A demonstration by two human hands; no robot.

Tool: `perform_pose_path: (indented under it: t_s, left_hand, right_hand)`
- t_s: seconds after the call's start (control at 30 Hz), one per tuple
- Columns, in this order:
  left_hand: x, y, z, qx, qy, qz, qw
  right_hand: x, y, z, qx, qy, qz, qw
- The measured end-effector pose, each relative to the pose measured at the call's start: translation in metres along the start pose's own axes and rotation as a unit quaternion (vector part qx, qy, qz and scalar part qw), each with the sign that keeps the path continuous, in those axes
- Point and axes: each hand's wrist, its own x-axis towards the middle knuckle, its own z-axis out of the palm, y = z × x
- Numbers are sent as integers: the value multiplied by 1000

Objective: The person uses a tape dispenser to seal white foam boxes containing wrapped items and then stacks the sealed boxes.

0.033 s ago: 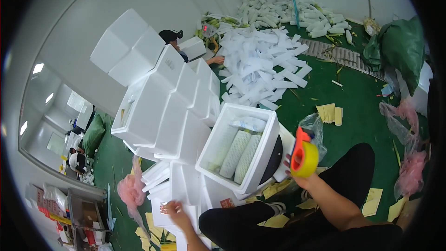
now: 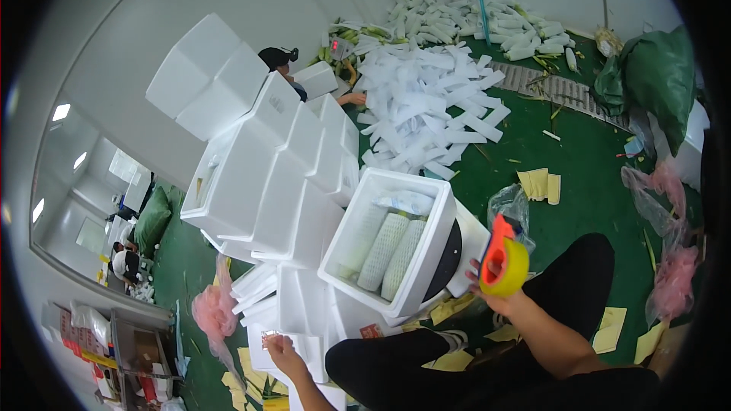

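My right hand (image 2: 491, 293) is closed on an orange tape dispenser (image 2: 499, 239) loaded with a wide yellow tape roll, raised to the right of an open foam box. That white foam box (image 2: 335, 262) stands tilted in view before me, holding a few long pale-green items in net sleeves (image 2: 382, 251) and a white packet with blue print (image 2: 407, 202). Down at the left, my left hand (image 2: 283, 356) has its fingers curled beside a small red-and-white label (image 2: 269, 339) by a white foam piece. Whether the fingers grip the label is unclear.
Stacked white foam boxes (image 2: 251, 175) rise at the left. Behind them a person (image 2: 288, 68) reaches toward a heap of white foam strips (image 2: 426, 103). Pale cobs (image 2: 449, 19) pile along the far wall. Green sacks (image 2: 659, 84), pink plastic bags (image 2: 674, 281) and yellow papers (image 2: 539, 185) lie about.
My left hand has shifted slightly left and down, closer to the label. The tape dispenser has moved a little right and down in my right hand.
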Motion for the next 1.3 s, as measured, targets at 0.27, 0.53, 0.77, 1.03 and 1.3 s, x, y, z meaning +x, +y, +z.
perform_pose_path:
  t_s: [0.27,0.53,0.77,1.03,1.3]
  left_hand:
    - [-115,-121,51,389,-225,-103,888]
    - [-107,-125,43,169,-157,-62,971]
    - [-14,-77,-186,117,8,-74,990]
    - [158,117,-100,-223,-327,-132,909]
    - [196,129,173,7,-473,68,879]
  right_hand:
    - [-11,11,-42,75,-26,16,997]
    - [0,25,-32,97,-10,33,995]
    - [-13,26,-46,111,-47,7,993]
    - [3,49,-18,111,-74,106,985]
    - [-10,39,-18,47,-53,77,994]
